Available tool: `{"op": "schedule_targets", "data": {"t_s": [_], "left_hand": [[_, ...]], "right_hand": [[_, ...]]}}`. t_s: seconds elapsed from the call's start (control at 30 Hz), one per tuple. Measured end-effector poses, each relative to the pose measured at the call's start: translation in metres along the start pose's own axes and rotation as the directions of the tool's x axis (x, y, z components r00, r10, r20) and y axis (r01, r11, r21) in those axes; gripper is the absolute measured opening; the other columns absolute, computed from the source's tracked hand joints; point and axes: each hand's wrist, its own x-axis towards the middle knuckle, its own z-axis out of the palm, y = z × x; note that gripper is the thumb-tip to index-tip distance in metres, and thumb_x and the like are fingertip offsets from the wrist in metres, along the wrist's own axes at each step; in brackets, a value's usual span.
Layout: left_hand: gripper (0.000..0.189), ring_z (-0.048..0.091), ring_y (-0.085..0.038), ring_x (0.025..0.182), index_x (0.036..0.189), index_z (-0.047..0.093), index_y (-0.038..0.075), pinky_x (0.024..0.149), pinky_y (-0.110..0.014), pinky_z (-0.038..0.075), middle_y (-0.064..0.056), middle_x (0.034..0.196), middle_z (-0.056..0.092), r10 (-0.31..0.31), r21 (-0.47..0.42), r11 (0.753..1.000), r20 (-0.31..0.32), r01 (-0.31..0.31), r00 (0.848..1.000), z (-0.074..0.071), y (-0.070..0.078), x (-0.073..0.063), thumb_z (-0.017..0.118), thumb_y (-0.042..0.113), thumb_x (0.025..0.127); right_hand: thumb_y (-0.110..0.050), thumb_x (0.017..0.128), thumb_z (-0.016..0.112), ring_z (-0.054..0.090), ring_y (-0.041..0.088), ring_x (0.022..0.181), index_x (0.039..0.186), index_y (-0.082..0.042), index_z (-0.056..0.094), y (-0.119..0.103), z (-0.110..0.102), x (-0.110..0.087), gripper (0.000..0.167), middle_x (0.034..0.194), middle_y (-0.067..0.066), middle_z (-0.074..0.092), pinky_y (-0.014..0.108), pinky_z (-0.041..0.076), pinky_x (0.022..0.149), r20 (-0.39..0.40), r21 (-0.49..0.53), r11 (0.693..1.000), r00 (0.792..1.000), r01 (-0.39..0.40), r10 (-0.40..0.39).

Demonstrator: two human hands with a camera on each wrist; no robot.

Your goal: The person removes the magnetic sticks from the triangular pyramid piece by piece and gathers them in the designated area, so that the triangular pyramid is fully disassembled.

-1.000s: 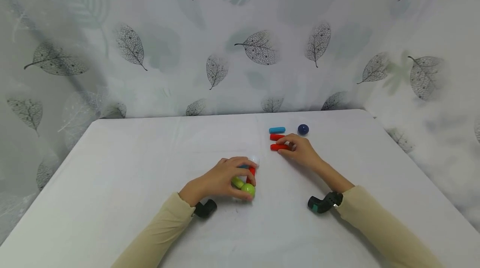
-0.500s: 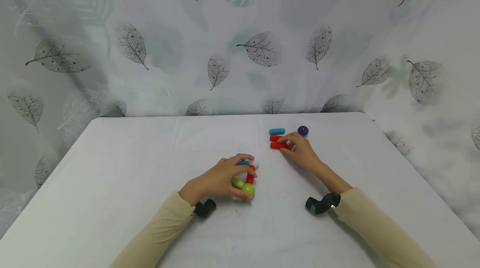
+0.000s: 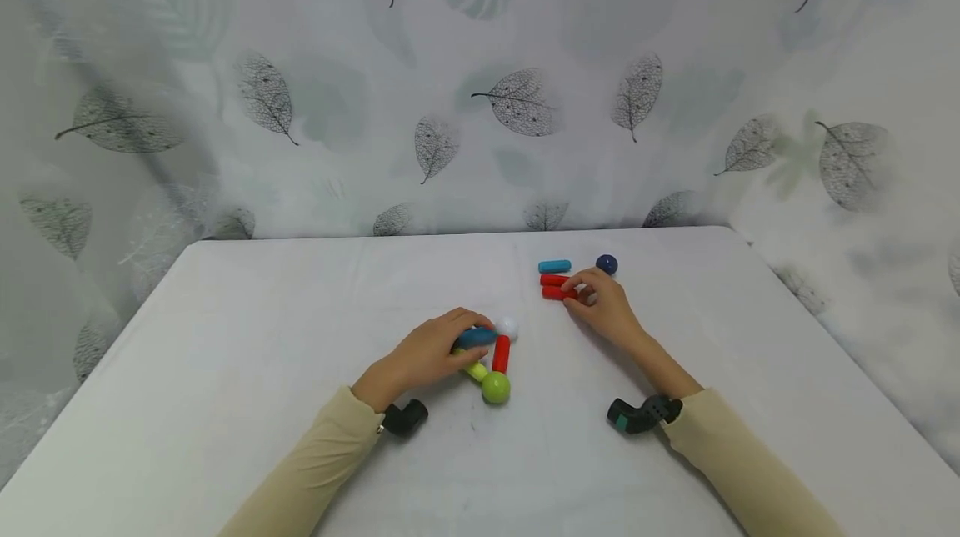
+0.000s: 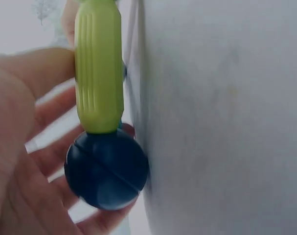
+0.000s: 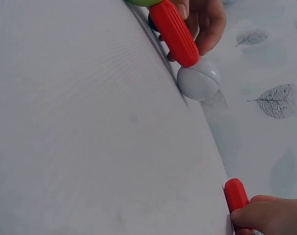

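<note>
My left hand [image 3: 429, 353] grips the blue magnetic building stick [image 3: 476, 338] of a joined shape, fingers on its far side and thumb on the near side. A yellow-green stick [image 4: 99, 68] runs to a navy ball [image 4: 107, 169], which my left fingers curl behind in the left wrist view; the hand covers this ball in the head view. A red stick [image 3: 501, 353] links a green ball [image 3: 496, 388] and a white ball [image 3: 507, 328]. Farther right, my right hand [image 3: 604, 307] pinches the right end of a loose red stick [image 3: 557, 293] lying on the table.
Another red stick [image 3: 552, 279] lies just behind the pinched one, with a light blue stick [image 3: 555, 266] beyond it. A loose navy ball [image 3: 607, 264] rests behind my right hand. The white table [image 3: 300, 295] ends at a leaf-patterned curtain [image 3: 322, 103].
My left thumb has left the green ball and moved up to the blue stick. The pinched red stick has shifted slightly closer to the other red one.
</note>
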Motion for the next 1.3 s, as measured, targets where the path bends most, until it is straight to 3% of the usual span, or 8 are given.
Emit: {"op": "schedule_targets", "data": {"t_s": [0.3, 0.53, 0.6, 0.7, 0.87, 1.03, 1.17, 1.3], "left_hand": [[0.026, 0.059, -0.017, 0.094, 0.116, 0.063, 0.010, 0.085, -0.037, 0.050, -0.003, 0.106, 0.066, -0.173, 0.001, 0.985, -0.111, 0.174, 0.979, 0.007, 0.003, 0.002, 0.067, 0.018, 0.092], [0.023, 0.056, -0.017, 0.089, 0.114, 0.064, 0.009, 0.081, -0.036, 0.049, -0.004, 0.103, 0.065, -0.168, 0.007, 0.985, -0.156, 0.171, 0.973, 0.009, 0.005, 0.004, 0.066, 0.017, 0.092], [0.022, 0.056, -0.017, 0.089, 0.114, 0.064, 0.009, 0.081, -0.035, 0.049, -0.004, 0.103, 0.065, -0.162, -0.002, 0.986, -0.163, 0.164, 0.973, 0.008, 0.004, 0.005, 0.065, 0.016, 0.092], [0.021, 0.055, -0.017, 0.089, 0.113, 0.065, 0.010, 0.081, -0.035, 0.047, -0.003, 0.101, 0.064, -0.169, -0.026, 0.986, -0.171, 0.167, 0.971, 0.007, 0.002, 0.004, 0.065, 0.015, 0.092], [0.021, 0.054, -0.017, 0.090, 0.113, 0.064, 0.011, 0.083, -0.036, 0.046, -0.003, 0.101, 0.063, -0.186, -0.061, 0.982, -0.164, 0.178, 0.969, 0.006, -0.001, 0.004, 0.065, 0.015, 0.093], [0.023, 0.055, -0.016, 0.093, 0.116, 0.064, 0.012, 0.086, -0.036, 0.048, -0.001, 0.107, 0.064, -0.139, -0.056, 0.989, -0.102, 0.134, 0.985, 0.008, -0.003, 0.003, 0.064, 0.017, 0.094], [0.025, 0.056, -0.016, 0.097, 0.118, 0.063, 0.012, 0.089, -0.038, 0.048, -0.001, 0.112, 0.064, -0.091, -0.058, 0.995, -0.079, 0.087, 0.993, 0.012, -0.001, 0.004, 0.063, 0.019, 0.095], [0.024, 0.057, -0.017, 0.098, 0.118, 0.063, 0.011, 0.090, -0.039, 0.047, -0.001, 0.113, 0.064, -0.052, -0.045, 0.998, -0.069, 0.049, 0.996, 0.018, 0.003, 0.006, 0.062, 0.018, 0.095]], "right_hand": [[0.002, 0.080, 0.075, 0.058, 0.022, 0.073, 0.093, 0.001, 0.069, -0.002, 0.003, 0.002, 0.015, 0.098, 0.017, 0.059, 0.024, 0.050, 0.069, -0.038, 0.040, 0.999, 0.999, 0.026, -0.025], [0.003, 0.080, 0.076, 0.054, 0.017, 0.067, 0.097, 0.001, 0.069, -0.008, 0.000, 0.005, 0.019, 0.094, 0.015, 0.063, 0.020, 0.047, 0.063, -0.096, 0.137, 0.986, 0.992, 0.096, -0.084], [0.006, 0.078, 0.076, 0.054, 0.018, 0.067, 0.098, 0.003, 0.068, -0.014, 0.000, 0.007, 0.021, 0.091, 0.016, 0.064, 0.019, 0.046, 0.062, -0.074, 0.182, 0.974, 0.989, 0.137, -0.125], [0.009, 0.079, 0.074, 0.054, 0.021, 0.069, 0.099, 0.006, 0.067, -0.025, 0.000, 0.010, 0.022, 0.088, 0.018, 0.063, 0.019, 0.045, 0.062, 0.019, 0.222, 0.960, 0.984, 0.170, -0.179], [0.010, 0.079, 0.073, 0.054, 0.023, 0.067, 0.101, 0.008, 0.066, -0.036, 0.005, 0.010, 0.023, 0.085, 0.018, 0.063, 0.020, 0.044, 0.059, 0.177, 0.250, 0.951, 0.957, 0.182, -0.229], [0.003, 0.080, 0.076, 0.058, 0.024, 0.070, 0.107, 0.001, 0.067, -0.039, 0.016, 0.005, 0.029, 0.093, 0.013, 0.065, 0.024, 0.051, 0.060, 0.301, 0.295, 0.930, 0.902, 0.221, -0.310], [-0.004, 0.082, 0.077, 0.062, 0.024, 0.076, 0.111, -0.005, 0.066, -0.039, 0.022, -0.001, 0.031, 0.105, 0.010, 0.064, 0.028, 0.054, 0.062, 0.358, 0.372, 0.898, 0.857, 0.234, -0.372], [-0.006, 0.082, 0.077, 0.062, 0.023, 0.078, 0.112, -0.006, 0.066, -0.037, 0.020, -0.009, 0.031, 0.111, 0.011, 0.063, 0.029, 0.055, 0.065, 0.389, 0.388, 0.895, 0.841, 0.221, -0.376]]}}
